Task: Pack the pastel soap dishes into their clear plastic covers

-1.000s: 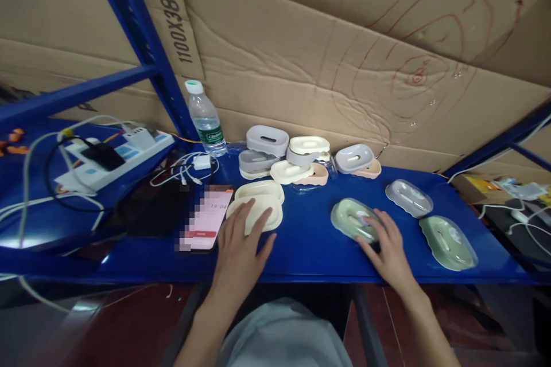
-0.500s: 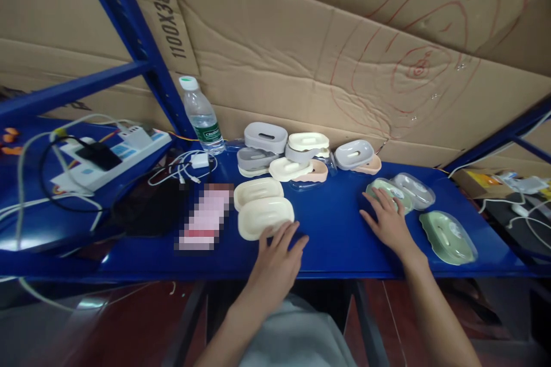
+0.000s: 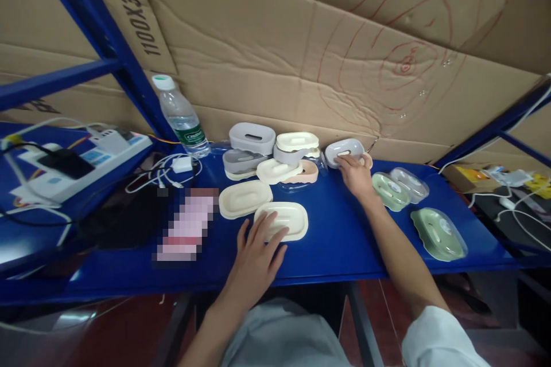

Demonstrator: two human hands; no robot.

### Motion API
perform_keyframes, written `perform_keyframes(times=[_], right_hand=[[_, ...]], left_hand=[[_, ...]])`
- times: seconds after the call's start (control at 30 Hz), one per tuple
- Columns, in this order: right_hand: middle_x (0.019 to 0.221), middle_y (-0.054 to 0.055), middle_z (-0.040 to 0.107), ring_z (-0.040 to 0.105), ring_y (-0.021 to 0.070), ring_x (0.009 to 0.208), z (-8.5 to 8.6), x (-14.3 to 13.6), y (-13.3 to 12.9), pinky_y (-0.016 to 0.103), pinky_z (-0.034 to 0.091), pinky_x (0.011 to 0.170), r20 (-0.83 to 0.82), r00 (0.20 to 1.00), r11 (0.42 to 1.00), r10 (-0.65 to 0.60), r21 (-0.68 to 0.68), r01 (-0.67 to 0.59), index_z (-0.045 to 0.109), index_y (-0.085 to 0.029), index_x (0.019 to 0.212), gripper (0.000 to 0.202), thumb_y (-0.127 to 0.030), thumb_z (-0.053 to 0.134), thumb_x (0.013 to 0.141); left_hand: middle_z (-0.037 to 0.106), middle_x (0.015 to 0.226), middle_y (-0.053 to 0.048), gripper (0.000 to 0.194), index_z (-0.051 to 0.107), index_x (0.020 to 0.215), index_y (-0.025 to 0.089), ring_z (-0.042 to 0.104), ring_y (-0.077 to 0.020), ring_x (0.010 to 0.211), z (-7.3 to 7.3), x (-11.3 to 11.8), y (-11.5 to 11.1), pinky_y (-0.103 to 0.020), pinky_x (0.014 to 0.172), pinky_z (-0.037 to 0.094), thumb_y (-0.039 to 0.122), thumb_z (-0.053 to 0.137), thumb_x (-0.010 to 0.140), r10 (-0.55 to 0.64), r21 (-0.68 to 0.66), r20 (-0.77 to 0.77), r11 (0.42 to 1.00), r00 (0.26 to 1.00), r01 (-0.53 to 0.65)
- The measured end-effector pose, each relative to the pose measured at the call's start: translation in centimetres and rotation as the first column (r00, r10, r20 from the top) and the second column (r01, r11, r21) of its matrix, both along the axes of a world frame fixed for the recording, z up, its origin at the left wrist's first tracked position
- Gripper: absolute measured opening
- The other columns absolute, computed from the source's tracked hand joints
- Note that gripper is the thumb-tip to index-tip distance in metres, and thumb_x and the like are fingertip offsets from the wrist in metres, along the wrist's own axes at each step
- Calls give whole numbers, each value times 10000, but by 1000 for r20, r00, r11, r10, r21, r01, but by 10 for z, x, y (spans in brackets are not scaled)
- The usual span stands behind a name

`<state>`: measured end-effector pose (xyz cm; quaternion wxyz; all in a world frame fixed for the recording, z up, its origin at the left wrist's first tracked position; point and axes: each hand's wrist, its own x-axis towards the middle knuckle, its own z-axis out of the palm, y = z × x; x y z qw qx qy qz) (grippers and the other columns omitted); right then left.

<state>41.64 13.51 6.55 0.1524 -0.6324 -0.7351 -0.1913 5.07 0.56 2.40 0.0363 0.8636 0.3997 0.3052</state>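
My left hand [image 3: 258,246] lies with fingers spread over the near edge of a cream oval dish [image 3: 293,221]. Up and to the left of that dish is another cream dish [image 3: 245,198]. My right hand [image 3: 353,173] reaches to a grey oval dish [image 3: 340,149] at the back, its fingertips at the dish's front edge; whether they grip it cannot be made out. A peach piece [image 3: 367,159] shows beside the grey dish. Grey, cream and peach dishes are stacked at the back centre, among them a grey one [image 3: 245,136].
A water bottle [image 3: 185,120] stands at the back left, near a white cable [image 3: 163,175] and a power strip [image 3: 116,155]. A blurred pink item [image 3: 187,226] lies left. Green dishes with clear covers [image 3: 439,232] are on the right. Cardboard [image 3: 258,40] stands behind.
My right hand has moved from the green covered dish to the grey dish. The nearer cream dish has shifted right, apart from the other, with my left hand on it. The view has shifted slightly.
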Motion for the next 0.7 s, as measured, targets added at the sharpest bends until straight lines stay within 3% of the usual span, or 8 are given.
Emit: perform_keyframes(times=[0.1,0.2,0.3,0.4,0.53,0.63,0.7], right_hand=[[1387,127,738,670,292,1289,12,0,-23,551,361,1161,-68,998,994,-6,107,13,665,-230,1396,364,-280,463,1098],[1342,120,754,694,285,1227,24,-17,-72,452,455,1046,-101,992,974,70,220,-47,634,-232,1439,375,-345,520,1100],[1302,110,764,706,271,1167,19,-47,-128,408,473,982,-33,985,979,169,124,-163,617,-235,1468,394,-291,583,1080],[1306,103,764,708,258,1158,-2,-71,-164,411,465,975,-10,975,975,220,-11,-220,611,-228,1481,401,-227,573,1081],[1295,97,769,706,274,1131,-26,-74,-171,435,485,971,-43,977,977,209,-34,-210,651,-236,1444,376,-226,573,1077],[1281,96,768,704,275,1133,-27,-75,-166,425,515,961,-139,961,970,240,8,-241,635,-252,1468,402,-246,602,1067],[1296,94,763,702,280,1164,-21,-87,-164,431,524,973,-208,937,958,281,12,-285,598,-274,1508,448,-258,619,1061]], left_hand=[[588,1575,-129,289,695,1318,268,519,-353,1496,-2,-1,-1,-626,1226,356,240,572,1058,29,-27,-37,999,999,-30],[597,1568,-133,282,707,1307,259,542,-373,1469,-2,3,-1,-610,1170,409,270,596,1047,75,-36,-61,996,995,-78],[573,1591,-153,324,691,1354,242,546,-386,1458,0,7,2,-567,1090,470,270,592,1047,108,-35,-90,993,990,-111],[555,1610,-151,382,631,1438,238,557,-371,1439,3,7,3,-546,1059,482,261,567,1062,87,-62,-119,994,989,-95],[598,1573,-129,470,506,1555,245,603,-307,1384,6,3,0,-479,1026,493,227,519,1085,5,-111,-107,994,994,-17],[597,1571,-130,530,421,1609,252,620,-271,1365,5,-1,-7,-438,1018,500,192,498,1088,-75,-145,-76,987,994,63],[518,1635,-151,577,378,1634,274,595,-278,1401,3,-4,-10,-439,1053,498,202,524,1081,-70,-149,-30,987,997,64]])
